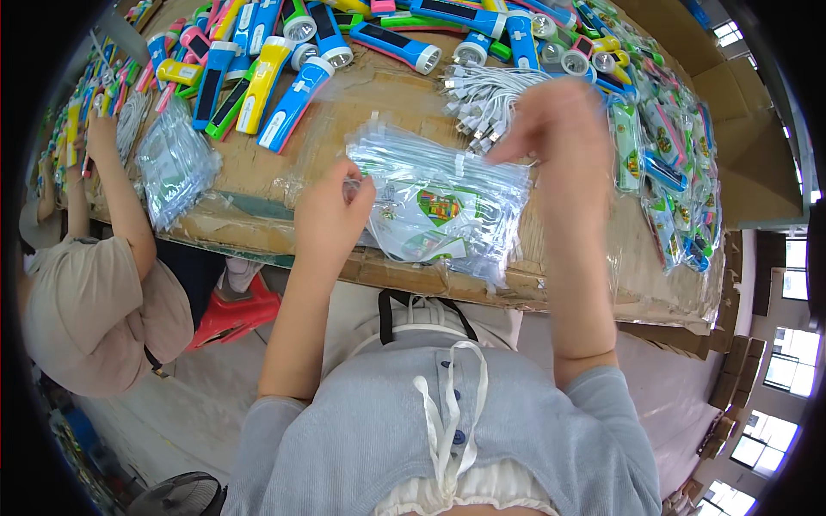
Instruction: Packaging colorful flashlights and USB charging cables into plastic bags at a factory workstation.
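In front of me lies a stack of clear plastic bags with a green printed picture on the top one. My left hand is at its left edge, thumb and fingers pinched on a plastic bag. My right hand hovers over the right end of the stack, smeared by motion, so what its fingers do is unclear. Just beyond it is a bundle of white USB cables, partly hidden by that hand. A blue flashlight and a yellow flashlight lie farther back on the left.
Many coloured flashlights are heaped along the back of the cardboard-covered table. Bagged flashlights pile up on the right. Another bag stack lies left, near a co-worker at the table beside a red stool.
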`<state>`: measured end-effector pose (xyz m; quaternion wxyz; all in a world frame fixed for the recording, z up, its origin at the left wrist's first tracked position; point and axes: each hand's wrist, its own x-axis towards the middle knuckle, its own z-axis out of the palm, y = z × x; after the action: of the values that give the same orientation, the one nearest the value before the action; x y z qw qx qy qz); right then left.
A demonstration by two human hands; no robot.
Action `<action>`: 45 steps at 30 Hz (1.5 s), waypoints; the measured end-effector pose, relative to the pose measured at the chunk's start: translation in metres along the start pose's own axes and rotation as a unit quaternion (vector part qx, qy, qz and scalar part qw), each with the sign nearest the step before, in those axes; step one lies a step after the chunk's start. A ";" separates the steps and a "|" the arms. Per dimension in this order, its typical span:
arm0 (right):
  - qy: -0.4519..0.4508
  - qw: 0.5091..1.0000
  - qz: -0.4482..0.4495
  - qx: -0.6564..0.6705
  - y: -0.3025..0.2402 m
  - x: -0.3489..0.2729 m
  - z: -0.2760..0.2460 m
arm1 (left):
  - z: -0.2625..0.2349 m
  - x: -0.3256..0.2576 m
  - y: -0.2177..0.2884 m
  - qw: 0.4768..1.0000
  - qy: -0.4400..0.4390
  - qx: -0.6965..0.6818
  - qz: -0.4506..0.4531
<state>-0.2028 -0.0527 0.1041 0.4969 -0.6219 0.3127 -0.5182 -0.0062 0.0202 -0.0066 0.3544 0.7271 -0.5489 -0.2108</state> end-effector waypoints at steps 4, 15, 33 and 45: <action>-0.266 0.929 0.114 -0.232 0.067 -0.035 0.021 | 0.005 0.006 -0.011 0.958 -0.034 -0.280 -0.053; -0.462 0.705 0.028 -0.537 0.047 0.042 0.032 | -0.024 -0.005 -0.004 0.980 0.005 -0.194 -0.045; 0.038 0.988 -0.127 -0.074 0.036 0.052 0.042 | -0.014 0.001 0.009 0.958 -0.006 -0.273 -0.087; -0.343 0.794 -0.169 -0.472 0.040 -0.054 0.008 | -0.022 0.017 0.007 0.935 -0.057 -0.327 -0.123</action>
<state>-0.2042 -0.0140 0.0485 0.1215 -0.9591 0.2173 -0.1345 0.0093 0.0088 0.0147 0.5118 0.6200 -0.3751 -0.4614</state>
